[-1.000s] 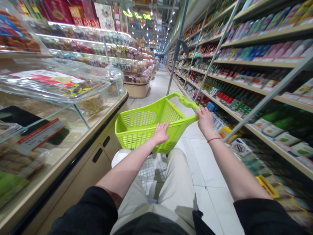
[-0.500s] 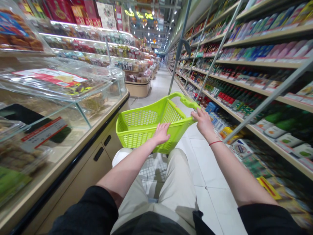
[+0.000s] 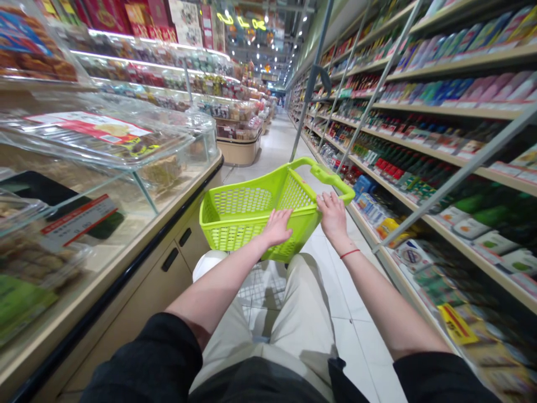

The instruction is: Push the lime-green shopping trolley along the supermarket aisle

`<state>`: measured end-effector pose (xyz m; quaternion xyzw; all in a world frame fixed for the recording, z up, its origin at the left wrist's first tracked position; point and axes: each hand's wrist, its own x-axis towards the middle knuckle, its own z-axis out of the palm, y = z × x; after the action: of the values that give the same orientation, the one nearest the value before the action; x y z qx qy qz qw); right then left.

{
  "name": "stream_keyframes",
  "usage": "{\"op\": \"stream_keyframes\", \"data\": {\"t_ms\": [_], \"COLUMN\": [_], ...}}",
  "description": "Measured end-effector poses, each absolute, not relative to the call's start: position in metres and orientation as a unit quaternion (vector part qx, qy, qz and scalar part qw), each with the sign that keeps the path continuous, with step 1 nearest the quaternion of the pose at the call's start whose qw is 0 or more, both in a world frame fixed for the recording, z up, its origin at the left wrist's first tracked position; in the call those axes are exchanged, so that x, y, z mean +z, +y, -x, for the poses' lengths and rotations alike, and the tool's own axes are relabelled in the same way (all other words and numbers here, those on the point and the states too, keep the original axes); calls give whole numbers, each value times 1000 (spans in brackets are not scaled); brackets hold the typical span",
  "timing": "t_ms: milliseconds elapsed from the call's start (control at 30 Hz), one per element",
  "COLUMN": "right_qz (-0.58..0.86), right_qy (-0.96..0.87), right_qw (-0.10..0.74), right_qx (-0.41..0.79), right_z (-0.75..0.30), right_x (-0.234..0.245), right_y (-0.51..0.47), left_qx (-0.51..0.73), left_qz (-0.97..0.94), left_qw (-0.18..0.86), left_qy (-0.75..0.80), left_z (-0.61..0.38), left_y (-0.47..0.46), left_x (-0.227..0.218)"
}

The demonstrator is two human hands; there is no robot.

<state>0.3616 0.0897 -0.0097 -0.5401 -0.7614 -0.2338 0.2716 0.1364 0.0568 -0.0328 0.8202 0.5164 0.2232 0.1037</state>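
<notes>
A lime-green plastic shopping basket [image 3: 247,204] with perforated walls stands in front of my knees, its long green handle [image 3: 323,176] reaching up and to the right. No goods show in the visible part of its inside. My left hand [image 3: 276,228] grips the near rim, fingers over the edge and thumb against the outer wall. At the right corner, just below the handle, my right hand [image 3: 333,215] has its fingers curled over the rim. A red string circles the right wrist.
On the left runs a display counter [image 3: 168,224] with glass panels and packed food trays [image 3: 88,129]. Tall shelves [image 3: 457,106] of bottles and packets line the right, with slanting grey poles [image 3: 310,95] before them. A white tiled aisle [image 3: 274,129] leads ahead between displays.
My right hand has moved left and slightly down, from the handle's lower end to the basket's corner rim. My left hand and the basket have hardly moved.
</notes>
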Motion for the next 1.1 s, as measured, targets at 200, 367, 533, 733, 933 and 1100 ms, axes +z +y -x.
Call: {"op": "stream_keyframes", "data": {"t_ms": [200, 367, 533, 733, 933, 1100], "right_qz": [522, 563, 590, 549, 502, 573], "right_qy": [-787, -750, -715, -756, -803, -747], "right_qw": [262, 307, 340, 303, 237, 263], "right_qx": [-198, -164, -160, -190, -218, -213], "right_z": [-388, -416, -396, -354, -370, -415], "right_x": [7, 20, 10, -11, -1, 22], "right_y": [98, 117, 115, 95, 93, 118], "left_qx": [226, 223, 216, 208, 208, 213], "left_qz": [-822, -820, -821, -822, -823, -823], "left_qw": [102, 107, 111, 111, 107, 107], "left_qy": [512, 516, 517, 519, 519, 516], "left_z": [-136, -137, -137, -138, -138, -137], "left_y": [57, 56, 55, 55, 53, 52], "left_x": [-33, -31, -29, -28, -27, -26]}}
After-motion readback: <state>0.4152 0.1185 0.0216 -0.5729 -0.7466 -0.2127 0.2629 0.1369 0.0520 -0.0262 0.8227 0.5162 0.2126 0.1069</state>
